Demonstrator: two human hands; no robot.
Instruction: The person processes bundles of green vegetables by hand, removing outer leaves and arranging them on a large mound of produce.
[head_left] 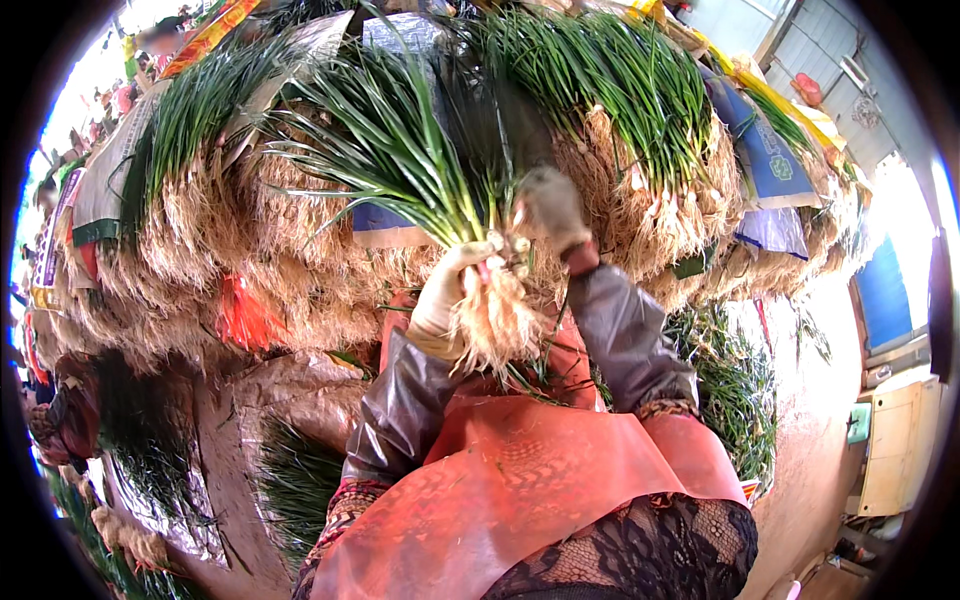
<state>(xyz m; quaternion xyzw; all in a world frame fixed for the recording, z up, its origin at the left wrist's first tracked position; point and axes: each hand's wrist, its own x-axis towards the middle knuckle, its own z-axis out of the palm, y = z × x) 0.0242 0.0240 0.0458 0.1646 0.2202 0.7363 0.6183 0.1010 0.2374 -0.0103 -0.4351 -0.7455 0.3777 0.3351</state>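
Note:
My gloved left hand [440, 295] is wrapped round a bunch of green garlic [490, 318], below its long green leaves. The leaves fan up and to the left, and a thick tuft of pale roots hangs beneath the hand. Small pinkish-white bulbs show at the grip. Beside the stems, just right of and above the left hand, is my gloved right hand [552, 205]. It is smeared by motion, so its fingers and anything in them cannot be made out. Both forearms wear dark shiny sleeve covers.
A long heap of green garlic [640, 200] with roots facing me spans the far side. Printed sacks [770, 150] lie among the bundles. Red strings [250, 315] hang at its front left. Loose leaves [725, 390] lie right of my red apron [500, 470]. Another person [75, 410] is at far left.

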